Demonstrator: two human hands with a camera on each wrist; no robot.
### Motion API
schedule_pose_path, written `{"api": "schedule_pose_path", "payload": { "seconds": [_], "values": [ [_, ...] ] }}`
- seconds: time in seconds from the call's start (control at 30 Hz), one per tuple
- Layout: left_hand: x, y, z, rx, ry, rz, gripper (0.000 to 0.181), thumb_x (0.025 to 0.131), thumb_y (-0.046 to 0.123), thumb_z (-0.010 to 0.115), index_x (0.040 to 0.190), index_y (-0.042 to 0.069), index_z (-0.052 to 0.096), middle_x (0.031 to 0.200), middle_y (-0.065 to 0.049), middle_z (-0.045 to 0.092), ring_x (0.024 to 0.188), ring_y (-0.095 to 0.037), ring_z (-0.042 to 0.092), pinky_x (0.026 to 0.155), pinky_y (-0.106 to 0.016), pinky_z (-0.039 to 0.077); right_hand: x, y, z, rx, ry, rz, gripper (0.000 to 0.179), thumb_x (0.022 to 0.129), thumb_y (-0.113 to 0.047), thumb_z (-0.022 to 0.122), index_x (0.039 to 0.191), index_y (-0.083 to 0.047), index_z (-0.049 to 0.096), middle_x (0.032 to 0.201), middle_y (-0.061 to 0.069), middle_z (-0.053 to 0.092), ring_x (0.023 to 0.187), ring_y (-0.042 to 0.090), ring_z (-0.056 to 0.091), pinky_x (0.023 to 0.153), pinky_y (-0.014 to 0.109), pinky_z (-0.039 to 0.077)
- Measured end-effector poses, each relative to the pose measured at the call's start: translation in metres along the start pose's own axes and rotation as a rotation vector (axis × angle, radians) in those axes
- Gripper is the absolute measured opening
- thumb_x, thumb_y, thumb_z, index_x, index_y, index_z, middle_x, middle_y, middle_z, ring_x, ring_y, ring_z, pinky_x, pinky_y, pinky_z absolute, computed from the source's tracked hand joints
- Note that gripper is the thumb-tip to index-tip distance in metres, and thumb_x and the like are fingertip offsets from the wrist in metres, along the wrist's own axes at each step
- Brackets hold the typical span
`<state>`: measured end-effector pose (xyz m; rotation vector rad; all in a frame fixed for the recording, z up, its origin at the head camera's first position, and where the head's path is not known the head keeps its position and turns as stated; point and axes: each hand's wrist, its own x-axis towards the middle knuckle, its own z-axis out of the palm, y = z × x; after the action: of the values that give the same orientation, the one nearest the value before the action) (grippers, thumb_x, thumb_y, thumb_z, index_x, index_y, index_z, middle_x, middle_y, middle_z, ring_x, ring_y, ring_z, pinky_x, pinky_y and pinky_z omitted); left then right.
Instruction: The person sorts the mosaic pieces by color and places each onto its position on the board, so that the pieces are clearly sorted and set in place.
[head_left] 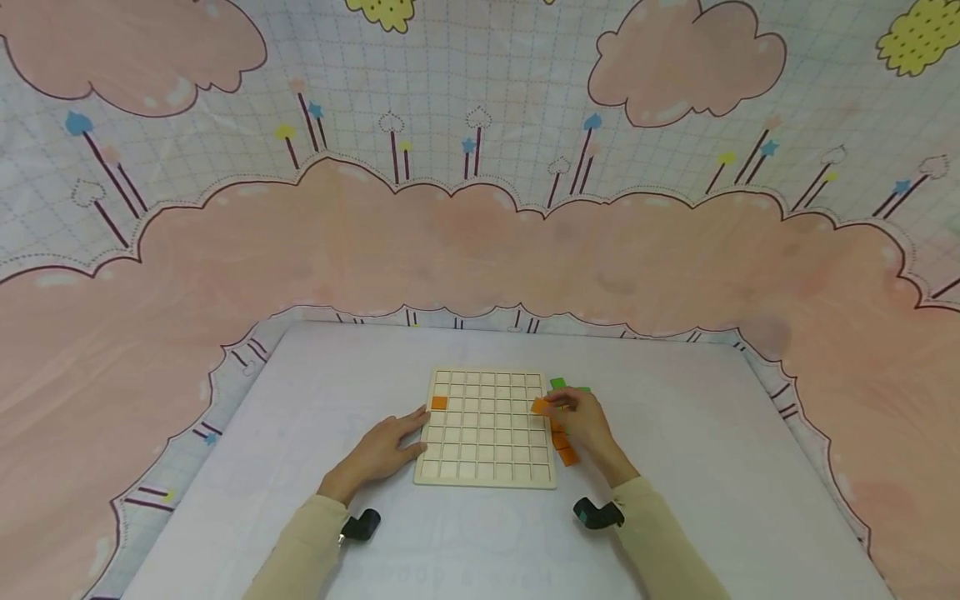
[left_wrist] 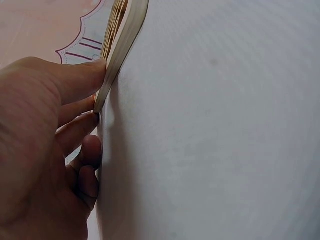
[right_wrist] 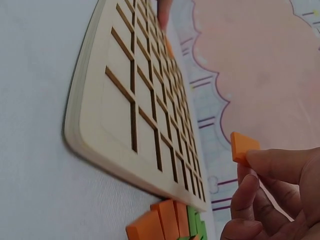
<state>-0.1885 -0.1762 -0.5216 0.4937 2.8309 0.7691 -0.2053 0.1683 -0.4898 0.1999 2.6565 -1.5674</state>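
Note:
A pale wooden grid board (head_left: 487,446) lies flat on the white table, and one orange square tile (head_left: 439,403) sits in a cell at its left side. My left hand (head_left: 382,450) touches the board's left edge with thumb and fingertips, the fingers fairly straight. Between thumb and fingers my right hand (head_left: 588,423) pinches another orange tile (right_wrist: 244,148), held above the right edge of the board. Beside that edge, partly under the right hand, lie more orange tiles (head_left: 562,446) and green tiles (head_left: 557,383).
The table (head_left: 750,467) is covered in plain white. Behind it and at its sides hangs patterned cloth (head_left: 480,242) with clouds and sticks. A black wrist device (head_left: 597,513) is at the right sleeve, another black device (head_left: 362,525) at the left one.

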Motion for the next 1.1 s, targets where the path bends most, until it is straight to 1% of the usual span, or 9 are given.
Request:
{"api": "schedule_pose_path", "payload": {
  "seconds": [0.1,0.17,0.3,0.5,0.67,0.73,0.87,0.97,1.1],
  "values": [
    [0.000,0.000,0.000,0.003,0.001,0.002,0.058,0.094,0.028,0.065,0.147,0.014,0.046,0.159,0.001,0.036,0.142,-0.041,0.040,0.118,-0.057,0.029,-0.001,-0.005,0.005,0.026,-0.008,0.018,0.017,0.089,-0.010,0.071,0.105,-0.012,0.071,0.106,0.008,0.069,0.097,0.021,0.060,0.078,0.026,0.051],
    [0.000,0.000,0.000,0.007,0.002,0.002,0.058,0.094,0.028,0.065,0.147,0.014,0.046,0.159,0.002,0.036,0.141,-0.040,0.040,0.118,-0.057,0.030,-0.001,-0.008,0.009,0.045,-0.015,0.030,0.017,0.088,-0.010,0.071,0.105,-0.012,0.071,0.106,0.008,0.069,0.092,0.021,0.060,0.072,0.025,0.052],
    [-0.001,0.002,-0.002,0.004,0.005,0.003,0.058,0.094,0.028,0.065,0.147,0.014,0.046,0.159,0.002,0.036,0.140,-0.041,0.041,0.117,-0.057,0.031,-0.001,-0.013,0.015,0.036,-0.023,0.007,0.014,0.088,-0.011,0.073,0.102,-0.013,0.072,0.103,0.007,0.070,0.086,0.019,0.057,0.066,0.023,0.048],
    [-0.001,0.002,-0.002,0.006,-0.002,0.006,0.058,0.095,0.028,0.065,0.148,0.014,0.045,0.159,0.001,0.036,0.141,-0.043,0.039,0.117,-0.059,0.029,-0.001,-0.019,0.026,0.020,-0.038,-0.067,0.013,0.087,-0.011,0.074,0.099,-0.012,0.073,0.096,0.004,0.072,0.081,0.017,0.059,0.071,0.024,0.048],
    [0.000,0.000,0.000,0.007,-0.010,-0.003,0.058,0.095,0.029,0.064,0.148,0.015,0.045,0.160,0.001,0.035,0.142,-0.041,0.039,0.118,-0.058,0.029,-0.004,-0.024,0.035,0.061,-0.063,-0.059,0.012,0.088,-0.013,0.074,0.100,-0.014,0.072,0.098,0.003,0.071,0.082,0.016,0.059,0.073,0.025,0.049],
    [0.000,0.000,0.000,0.006,-0.014,-0.003,0.058,0.095,0.029,0.064,0.148,0.015,0.045,0.160,0.002,0.035,0.142,-0.040,0.039,0.118,-0.057,0.030,-0.004,-0.026,0.038,0.056,-0.067,-0.068,0.012,0.087,-0.013,0.074,0.099,-0.014,0.073,0.098,0.003,0.071,0.082,0.016,0.059,0.072,0.024,0.049],
    [0.001,0.000,0.000,0.006,-0.017,0.004,0.058,0.095,0.029,0.064,0.148,0.015,0.045,0.159,0.001,0.035,0.142,-0.039,0.040,0.118,-0.057,0.030,-0.001,-0.028,0.045,0.014,-0.079,-0.100,0.011,0.087,-0.014,0.075,0.098,-0.014,0.072,0.096,0.003,0.072,0.077,0.014,0.059,0.065,0.024,0.050],
    [0.001,0.001,-0.001,0.010,-0.020,0.000,0.059,0.095,0.030,0.064,0.148,0.015,0.044,0.159,0.001,0.035,0.143,-0.038,0.039,0.119,-0.056,0.029,0.000,-0.031,0.050,-0.005,-0.094,-0.108,0.011,0.088,-0.015,0.075,0.098,-0.015,0.072,0.097,0.002,0.072,0.078,0.014,0.060,0.066,0.024,0.049],
    [0.001,0.002,-0.002,0.019,-0.020,-0.012,0.059,0.095,0.030,0.065,0.148,0.015,0.044,0.159,0.002,0.035,0.142,-0.038,0.039,0.119,-0.056,0.029,0.001,-0.036,0.057,-0.011,-0.112,-0.122,0.011,0.089,-0.015,0.073,0.099,-0.016,0.073,0.098,0.001,0.072,0.079,0.014,0.060,0.070,0.025,0.049]
  ]
}}
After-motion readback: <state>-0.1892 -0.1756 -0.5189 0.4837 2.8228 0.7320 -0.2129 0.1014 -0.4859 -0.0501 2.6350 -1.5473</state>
